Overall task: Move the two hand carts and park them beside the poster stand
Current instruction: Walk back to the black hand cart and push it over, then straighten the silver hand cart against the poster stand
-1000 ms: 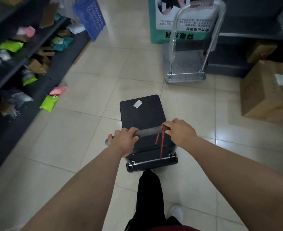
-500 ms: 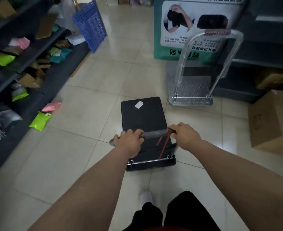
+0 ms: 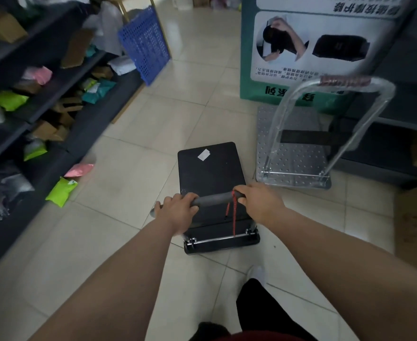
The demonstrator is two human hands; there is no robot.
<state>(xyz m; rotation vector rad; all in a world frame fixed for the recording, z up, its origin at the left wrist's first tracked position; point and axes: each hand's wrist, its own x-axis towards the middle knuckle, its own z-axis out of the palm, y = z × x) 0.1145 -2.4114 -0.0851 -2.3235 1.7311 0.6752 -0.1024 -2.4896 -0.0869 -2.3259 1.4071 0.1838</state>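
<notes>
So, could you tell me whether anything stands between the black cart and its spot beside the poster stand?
Nothing visible blocks it. Both hands, left and right, grip the black cart's handle, and bare tile lies ahead up to the poster stand. The silver cart is parked to the right, in front of the stand, so steer left of it.

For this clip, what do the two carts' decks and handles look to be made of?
Black cart: matte black deck, probably plastic or coated board; its handle looks like grey foam or rubber grip. Both the left hand and right hand grip it. Silver cart: dimpled, shiny grey deck, likely metal; its handle is bright tubing under clear plastic wrap, with reddish tape on top.
</notes>
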